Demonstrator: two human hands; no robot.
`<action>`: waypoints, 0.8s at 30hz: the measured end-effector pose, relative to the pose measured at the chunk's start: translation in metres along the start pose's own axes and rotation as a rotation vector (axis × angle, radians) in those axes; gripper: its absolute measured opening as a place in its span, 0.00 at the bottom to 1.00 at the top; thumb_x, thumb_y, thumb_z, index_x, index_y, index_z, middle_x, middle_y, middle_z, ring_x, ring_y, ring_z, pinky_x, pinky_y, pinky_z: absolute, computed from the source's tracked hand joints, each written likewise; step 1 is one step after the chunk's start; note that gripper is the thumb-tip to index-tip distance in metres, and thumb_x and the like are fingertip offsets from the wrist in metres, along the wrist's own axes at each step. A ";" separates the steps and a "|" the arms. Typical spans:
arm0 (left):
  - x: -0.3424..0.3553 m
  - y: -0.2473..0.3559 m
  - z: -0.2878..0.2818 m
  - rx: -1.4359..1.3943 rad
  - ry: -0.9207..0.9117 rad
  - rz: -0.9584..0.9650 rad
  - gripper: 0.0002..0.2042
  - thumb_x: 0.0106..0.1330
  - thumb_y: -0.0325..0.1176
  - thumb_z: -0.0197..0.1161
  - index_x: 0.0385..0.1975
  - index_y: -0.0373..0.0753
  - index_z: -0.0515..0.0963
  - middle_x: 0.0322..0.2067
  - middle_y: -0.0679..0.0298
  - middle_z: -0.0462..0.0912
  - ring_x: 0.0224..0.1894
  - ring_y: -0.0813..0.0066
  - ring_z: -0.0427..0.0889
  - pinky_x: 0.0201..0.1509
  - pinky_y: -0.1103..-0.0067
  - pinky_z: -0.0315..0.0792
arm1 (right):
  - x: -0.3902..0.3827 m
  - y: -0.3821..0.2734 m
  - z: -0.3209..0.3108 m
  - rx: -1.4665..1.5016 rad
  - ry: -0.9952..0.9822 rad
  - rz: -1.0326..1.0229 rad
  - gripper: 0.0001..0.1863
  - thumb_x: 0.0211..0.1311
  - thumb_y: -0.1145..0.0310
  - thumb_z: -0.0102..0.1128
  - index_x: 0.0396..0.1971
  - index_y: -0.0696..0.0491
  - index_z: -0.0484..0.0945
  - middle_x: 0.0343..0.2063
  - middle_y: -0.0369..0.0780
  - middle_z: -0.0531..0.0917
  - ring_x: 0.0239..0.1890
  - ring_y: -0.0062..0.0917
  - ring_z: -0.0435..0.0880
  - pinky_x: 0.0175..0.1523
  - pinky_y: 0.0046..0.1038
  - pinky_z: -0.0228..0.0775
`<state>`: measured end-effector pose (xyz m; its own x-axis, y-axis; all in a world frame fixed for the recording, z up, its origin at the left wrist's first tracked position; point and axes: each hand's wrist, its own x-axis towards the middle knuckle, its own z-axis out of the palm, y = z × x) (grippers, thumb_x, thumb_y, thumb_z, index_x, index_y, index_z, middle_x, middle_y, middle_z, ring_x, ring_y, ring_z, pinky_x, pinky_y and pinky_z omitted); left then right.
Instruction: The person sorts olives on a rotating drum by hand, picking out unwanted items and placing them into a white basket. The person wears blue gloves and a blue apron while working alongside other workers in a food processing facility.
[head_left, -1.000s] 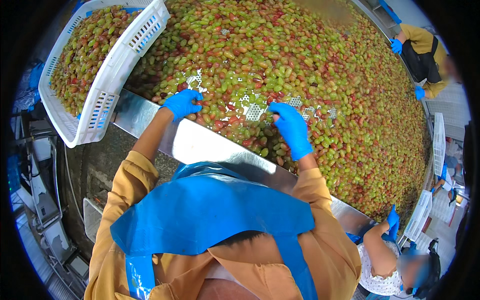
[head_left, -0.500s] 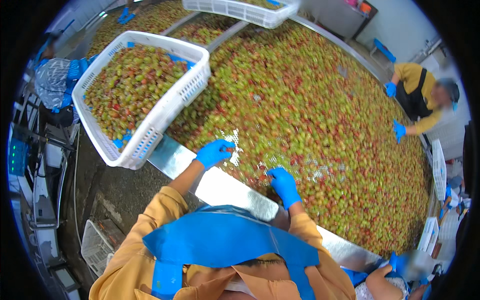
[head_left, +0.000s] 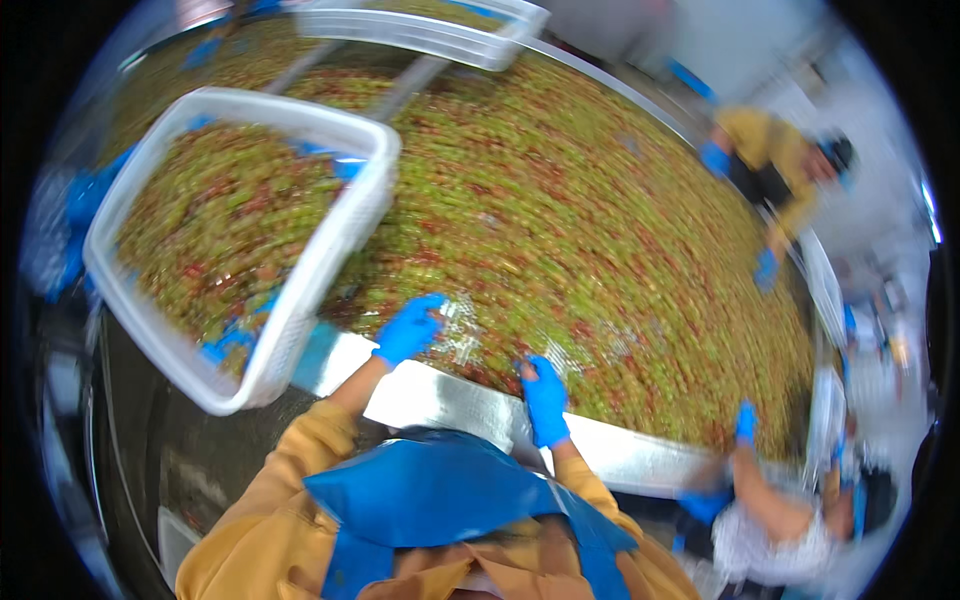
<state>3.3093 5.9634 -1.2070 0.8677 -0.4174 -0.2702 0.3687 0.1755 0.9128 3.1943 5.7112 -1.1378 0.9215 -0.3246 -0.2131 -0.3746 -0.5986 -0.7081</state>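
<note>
Small oval green and reddish fruits, which look like grapes (head_left: 560, 200), cover a wide metal sorting table. Over its near edge, my blue-gloved left hand (head_left: 408, 330) reaches in beside a patch of bare perforated surface (head_left: 460, 330). Its fingers curl together at the tips, with a blurred reddish bit among them that I cannot make out. Further right, my gloved right hand (head_left: 546, 402) is bent at the near rim of the fruit. A small reddish grape (head_left: 527, 371) shows between its thumb and fingers.
At left a white plastic crate (head_left: 345, 250) full of the same fruit rests on the table edge. Another white crate (head_left: 410, 38) stands at the far side. One co-worker (head_left: 770, 160) reaches in from the right, another (head_left: 780, 510) from the lower right. A metal ledge (head_left: 430, 395) runs before me.
The whole view has turned and blurred. My right hand has drawn back a little toward the near edge, while the left stays beside the bare patch. The lower-right co-worker shows more fully.
</note>
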 end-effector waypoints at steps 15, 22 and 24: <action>-0.014 0.068 -0.046 -0.043 -0.069 -0.201 0.21 0.66 0.26 0.50 0.59 0.50 0.69 0.23 0.72 0.70 0.18 0.85 0.62 0.18 0.85 0.62 | -0.034 -0.038 0.047 -0.311 0.258 -0.201 0.12 0.56 0.64 0.55 0.38 0.53 0.76 0.31 0.47 0.79 0.35 0.43 0.78 0.39 0.41 0.70; -0.016 0.074 -0.068 -0.006 -0.106 -0.196 0.15 0.66 0.36 0.56 0.52 0.45 0.73 0.30 0.68 0.75 0.20 0.84 0.67 0.21 0.86 0.66 | -0.029 -0.050 0.060 -0.300 0.275 -0.185 0.13 0.57 0.64 0.57 0.40 0.54 0.78 0.35 0.47 0.81 0.37 0.42 0.80 0.43 0.39 0.72; -0.014 0.085 -0.068 0.054 -0.114 -0.325 0.19 0.64 0.49 0.56 0.50 0.47 0.75 0.27 0.65 0.74 0.21 0.80 0.70 0.23 0.82 0.69 | -0.033 -0.050 0.062 -0.352 0.303 -0.155 0.14 0.57 0.65 0.57 0.42 0.54 0.78 0.37 0.47 0.81 0.39 0.43 0.80 0.43 0.38 0.72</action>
<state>3.3510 6.0446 -1.1467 0.6641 -0.5409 -0.5161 0.5984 -0.0293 0.8007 3.1889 5.7974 -1.1376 0.9176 -0.3791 0.1199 -0.2950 -0.8513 -0.4339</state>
